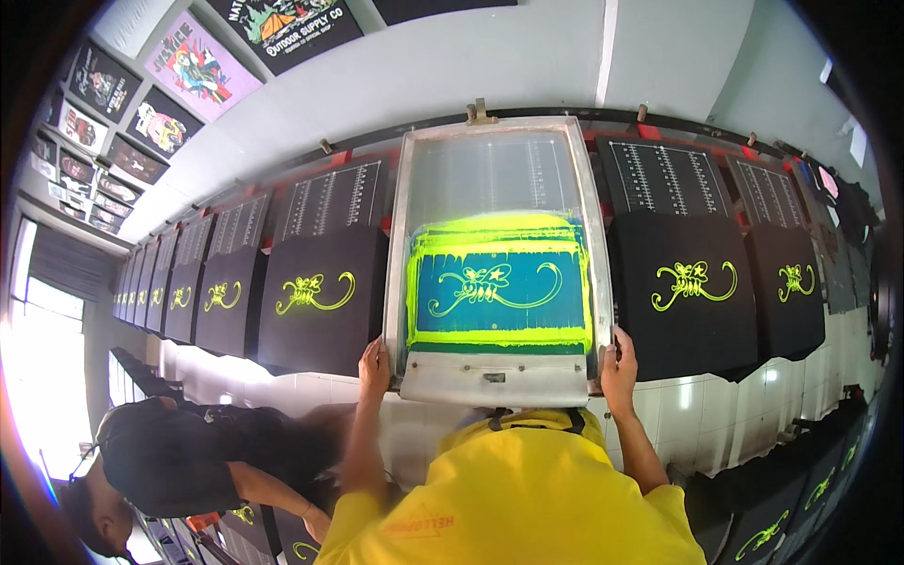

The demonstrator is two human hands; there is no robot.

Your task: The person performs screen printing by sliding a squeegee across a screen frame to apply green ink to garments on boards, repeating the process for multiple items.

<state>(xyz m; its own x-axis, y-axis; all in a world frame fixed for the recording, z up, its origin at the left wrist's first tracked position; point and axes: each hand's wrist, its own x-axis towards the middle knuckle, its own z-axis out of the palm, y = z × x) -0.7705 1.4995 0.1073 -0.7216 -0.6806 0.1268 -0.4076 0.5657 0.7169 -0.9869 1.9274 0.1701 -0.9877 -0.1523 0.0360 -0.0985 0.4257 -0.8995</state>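
In front of me lies a screen printing frame (pixel 398 235) with a pale rim, over one of the boards in a row. Its mesh carries a blue-green stencil area (pixel 537 320) with a curling, star-marked design, bordered by thick neon yellow-green ink (pixel 499 235). A pale plate with bolts (pixel 492 379) spans the frame's near end. My left hand (pixel 375 367) is closed on the near left corner. On the near right corner, my right hand (pixel 619 365) grips the rim with its fingers at the side. The shirt under the frame is mostly hidden.
Black shirts (pixel 320 306) with neon prints lie on boards to the left, and more shirts (pixel 692 292) to the right. A rail (pixel 377 132) with metal stops runs behind. Another person in dark clothes (pixel 179 452) is at lower left, near a second row of printed shirts (pixel 767 532).
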